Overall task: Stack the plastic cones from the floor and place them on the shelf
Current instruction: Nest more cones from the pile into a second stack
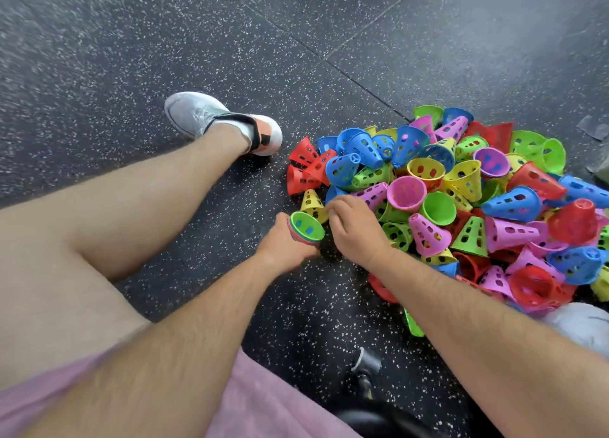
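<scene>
One head-worn view — steeply down, close over the cones (461,190)

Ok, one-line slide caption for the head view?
Left hand grips a nested cone stack while right hand reaches into the multicoloured cone pile on speckled floor.

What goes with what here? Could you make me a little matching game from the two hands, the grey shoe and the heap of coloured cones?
Things:
1. left hand
2. right hand
3. grey shoe
4. heap of cones

States and places:
A. spread over the speckled floor on the right of the view
B. holds a short stack with a green cone innermost
C. stands on the floor, left of the heap
D. fingers at a yellow cone on the heap's near edge

Pairs: 1-B, 2-D, 3-C, 4-A.
</scene>
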{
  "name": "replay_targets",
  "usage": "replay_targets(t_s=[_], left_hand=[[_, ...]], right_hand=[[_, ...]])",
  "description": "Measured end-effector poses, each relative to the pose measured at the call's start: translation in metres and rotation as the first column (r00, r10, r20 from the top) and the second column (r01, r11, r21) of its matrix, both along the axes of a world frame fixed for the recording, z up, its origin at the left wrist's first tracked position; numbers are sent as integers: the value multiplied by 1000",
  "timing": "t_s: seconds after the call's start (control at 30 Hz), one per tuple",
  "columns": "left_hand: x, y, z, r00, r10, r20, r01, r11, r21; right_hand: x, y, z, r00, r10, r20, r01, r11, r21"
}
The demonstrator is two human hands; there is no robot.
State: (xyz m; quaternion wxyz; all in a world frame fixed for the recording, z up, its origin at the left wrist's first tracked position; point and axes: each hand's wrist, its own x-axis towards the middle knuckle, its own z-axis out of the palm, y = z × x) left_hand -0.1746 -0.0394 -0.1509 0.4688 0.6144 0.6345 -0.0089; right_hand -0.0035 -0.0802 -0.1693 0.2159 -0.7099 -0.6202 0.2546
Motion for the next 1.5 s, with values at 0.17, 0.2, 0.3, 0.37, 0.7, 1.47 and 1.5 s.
replay_targets(t_s=[0.17, 0.2, 0.3, 0.37, 0.7, 1.47, 1.5], left_hand=[[-3, 7, -6, 999, 35, -9, -35, 999, -23], [-3, 8, -7, 999, 33, -13, -34, 999, -27], [-1, 8, -8, 999, 26, -33, -27, 999, -40], [-1, 8, -8, 999, 14, -48, -16, 999, -43], [-4, 4, -5, 998, 31, -46, -32, 999, -31], [21, -1, 6, 966, -29, 256, 13, 998, 63], [22, 2, 6, 962, -20, 271, 1, 998, 69]], right_hand=[[5, 11, -5, 974, 104, 199, -95, 994, -56], [6, 12, -8, 960, 154, 233, -139, 987, -77], [5, 16, -19, 915, 260, 310, -213, 961, -177], [3, 19, -23, 894, 279, 350, -217, 954, -208], [5, 24, -19, 909, 122, 398, -137, 990, 10], [18, -15, 31, 996, 93, -7, -93, 996, 5], [19, -12, 31, 995, 98, 8, -98, 995, 8]])
